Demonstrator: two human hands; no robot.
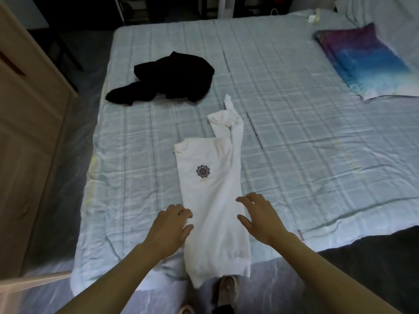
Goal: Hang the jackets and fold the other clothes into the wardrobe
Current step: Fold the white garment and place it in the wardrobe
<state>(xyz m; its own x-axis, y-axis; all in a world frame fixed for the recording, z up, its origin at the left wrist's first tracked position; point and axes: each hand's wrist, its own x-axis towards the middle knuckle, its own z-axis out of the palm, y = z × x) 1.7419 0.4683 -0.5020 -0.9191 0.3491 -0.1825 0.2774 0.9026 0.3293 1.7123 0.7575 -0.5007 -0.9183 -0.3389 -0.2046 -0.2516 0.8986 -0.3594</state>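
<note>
White long-sleeved sweatshirt [213, 200] lies on the checked bed [294, 109], long axis running away from you. Your left hand [172, 227] and right hand [258, 218] flank its near half, fingers [244, 198] spread, gripping nothing.

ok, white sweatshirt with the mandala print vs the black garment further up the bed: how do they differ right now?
The white sweatshirt with the mandala print lies flat, folded into a long narrow strip; the black garment sits crumpled in a heap. The white one hangs over the near bed edge, with the left hand and right hand at its sides; the black one lies farther back, untouched. Both rest on the pale blue checked bedsheet.
</note>
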